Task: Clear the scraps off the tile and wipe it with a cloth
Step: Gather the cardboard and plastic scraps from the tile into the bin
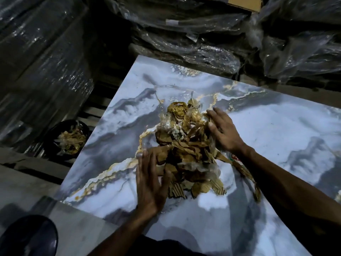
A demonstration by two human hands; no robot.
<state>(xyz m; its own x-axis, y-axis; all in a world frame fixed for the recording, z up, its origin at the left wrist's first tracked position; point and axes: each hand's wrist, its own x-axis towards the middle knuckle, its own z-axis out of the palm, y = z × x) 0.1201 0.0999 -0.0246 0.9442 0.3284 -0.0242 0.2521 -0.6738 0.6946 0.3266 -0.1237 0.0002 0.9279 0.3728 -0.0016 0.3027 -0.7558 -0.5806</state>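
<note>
A large glossy tile [276, 130] with blue-grey marbling and gold veins lies flat before me. On its middle sits a heap of scraps [186, 145]: torn brown cardboard, tape and clear plastic film. My left hand [150, 183] rests flat against the near left side of the heap, fingers spread. My right hand [224, 129] presses against the heap's right side, fingers apart. Both palms touch the scraps from opposite sides; neither hand is closed around any. No cloth is in view.
A dark round bowl [53, 133] holding more scraps stands on the floor left of the tile. Plastic-wrapped stacks [203, 39] crowd the far side and the left. A dark rounded object [29, 235] sits at the bottom left on the grey floor.
</note>
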